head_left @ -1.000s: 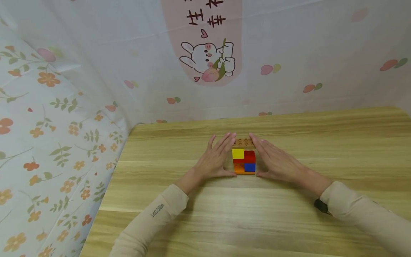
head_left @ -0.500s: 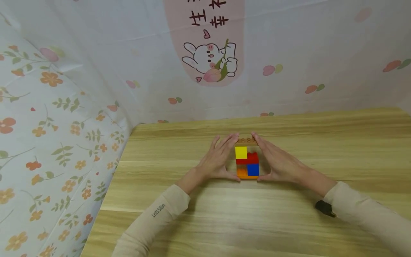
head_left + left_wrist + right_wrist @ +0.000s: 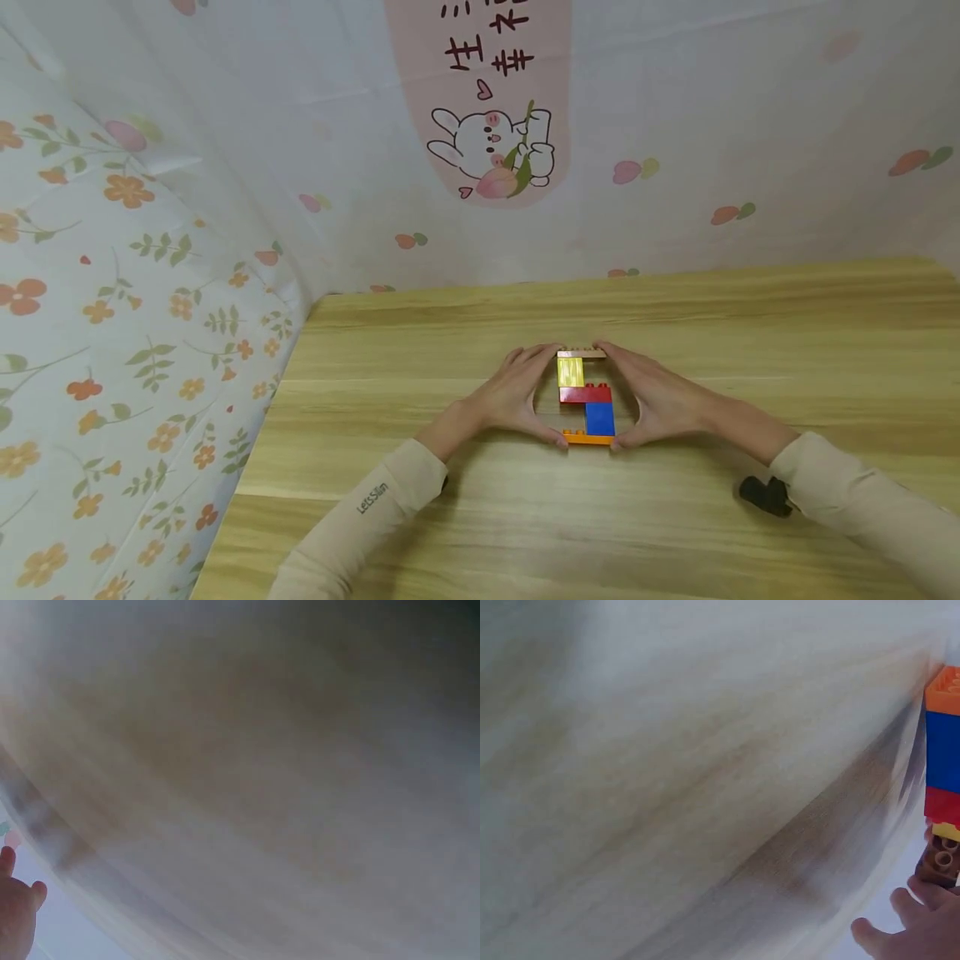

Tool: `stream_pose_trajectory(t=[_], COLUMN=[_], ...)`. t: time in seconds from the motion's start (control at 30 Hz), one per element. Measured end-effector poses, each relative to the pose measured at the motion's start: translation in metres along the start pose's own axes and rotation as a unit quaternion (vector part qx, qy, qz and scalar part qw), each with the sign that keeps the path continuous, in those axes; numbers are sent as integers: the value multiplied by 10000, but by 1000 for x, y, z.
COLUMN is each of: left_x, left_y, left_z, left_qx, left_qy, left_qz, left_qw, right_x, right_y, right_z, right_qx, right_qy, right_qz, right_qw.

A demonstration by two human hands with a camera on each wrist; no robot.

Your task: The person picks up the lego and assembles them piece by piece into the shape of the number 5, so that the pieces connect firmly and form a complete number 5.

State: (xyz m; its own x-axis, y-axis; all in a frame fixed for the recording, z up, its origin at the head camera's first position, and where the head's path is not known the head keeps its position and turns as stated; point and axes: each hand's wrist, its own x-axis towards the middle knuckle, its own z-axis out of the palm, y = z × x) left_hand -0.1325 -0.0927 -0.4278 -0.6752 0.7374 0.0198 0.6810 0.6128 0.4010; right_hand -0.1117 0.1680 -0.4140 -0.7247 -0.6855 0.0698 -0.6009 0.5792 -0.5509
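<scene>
A small toy building-brick stack is held between both hands in the head view. It runs from an orange plate (image 3: 588, 439) nearest me through a blue brick (image 3: 600, 419), a red brick (image 3: 585, 395) and a yellow brick (image 3: 570, 372) to a brown plate (image 3: 581, 354) at the far end. My left hand (image 3: 513, 396) grips its left side, thumb at the orange plate and fingertips at the brown one. The right hand (image 3: 660, 402) holds the right side likewise. In the right wrist view the stack's blue brick (image 3: 943, 751) shows above the fingers (image 3: 906, 906); the left wrist view catches only fingertips (image 3: 15, 900).
The wood-grain table (image 3: 450, 533) spreads around the hands. Behind it hangs a white cloth (image 3: 675, 108) with a rabbit print, and a floral cloth (image 3: 172, 367) borders the left edge. A black object (image 3: 765, 496) sits at the right cuff.
The stack has tipped backward, so its side now faces up and the brown plate's top has turned away. Both hands have come slightly nearer with it, keeping their grip.
</scene>
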Motion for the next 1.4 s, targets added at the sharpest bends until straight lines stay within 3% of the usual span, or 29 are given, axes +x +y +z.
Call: stream_pose_trajectory(t=[0.57,1.23,1.4], left_x=[2,2,-1], left_y=[2,-1,-2], left_z=[1,2,1], left_qx=[-45,-58,-83], left_qy=[-693,-732,-703], left_qz=[-467,-418,-395], left_qw=[9965,9964,9967], right_x=[0,0,-2], right_y=[4,5,5], right_z=[1,3,-1], right_qx=[237,279,468], right_qy=[-493,-481,-519], right_qz=[565,608,971], right_qw=[9969,9966,9928])
